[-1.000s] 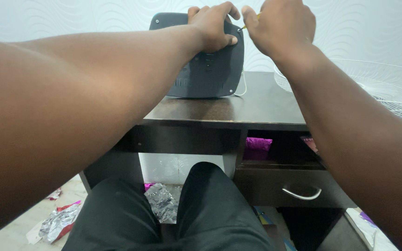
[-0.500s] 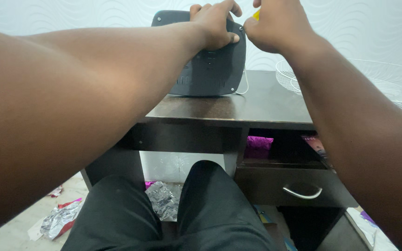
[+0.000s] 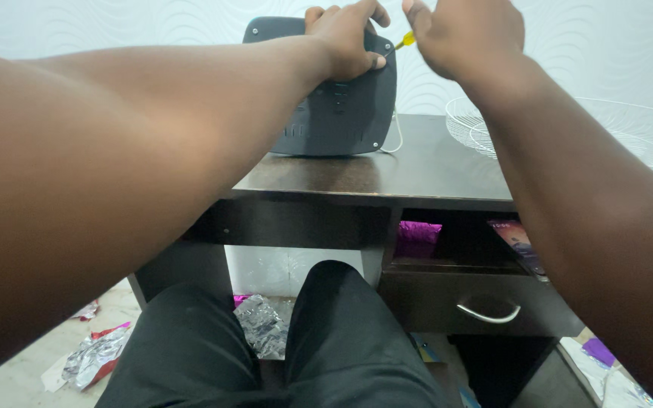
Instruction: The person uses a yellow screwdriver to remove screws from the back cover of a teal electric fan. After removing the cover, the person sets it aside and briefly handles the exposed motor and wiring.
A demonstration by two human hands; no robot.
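Left hand (image 3: pixel 345 41) clamps the top right edge of the dark housing (image 3: pixel 326 106), fingers over the rim, thumb on the back face. Housing stands upright at the rear of the desk (image 3: pixel 417 170), against the wall. Right hand (image 3: pixel 466 38) is closed round a screwdriver (image 3: pixel 406 39); only a bit of yellow handle and thin shaft show, tip at the housing's upper right corner, contact hard to make out. White wire grille (image 3: pixel 614 140) on the right, cut off by the frame. Drawer (image 3: pixel 478 302) open, contents mostly shadowed.
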